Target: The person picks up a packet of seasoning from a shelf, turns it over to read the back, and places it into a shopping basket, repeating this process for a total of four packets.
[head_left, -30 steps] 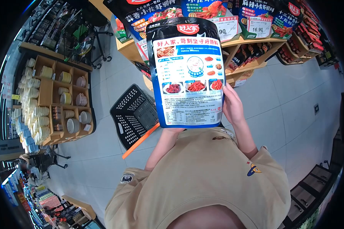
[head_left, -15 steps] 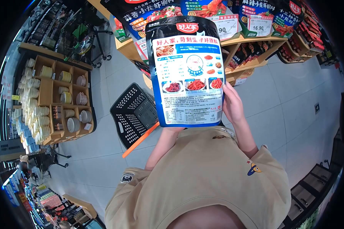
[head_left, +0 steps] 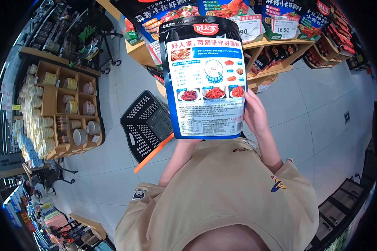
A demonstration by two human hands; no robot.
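Observation:
A large blue and black crayfish seasoning pouch (head_left: 205, 79) is held upright before me, its printed back facing my eyes. My right hand (head_left: 255, 113) is closed on the pouch's lower right edge, the thumb on the front side. Under the lower left corner, my left hand (head_left: 189, 143) supports the pouch from behind; its fingers are hidden by the pouch. A black shopping basket (head_left: 144, 134) with an orange handle (head_left: 154, 153) stands on the floor to the left, partly covered by the pouch.
Similar pouches (head_left: 230, 8) stand on a wooden display shelf (head_left: 276, 42) ahead, with price tags (head_left: 284, 28). To the left is a wooden rack (head_left: 69, 113) of bowls and cups. A shopping cart (head_left: 88, 46) stands at the upper left. Dark drawers (head_left: 339, 205) lie at the lower right.
Almost nothing differs. The pouch tilts very slightly and the glare on its print has shifted; both hands keep their places.

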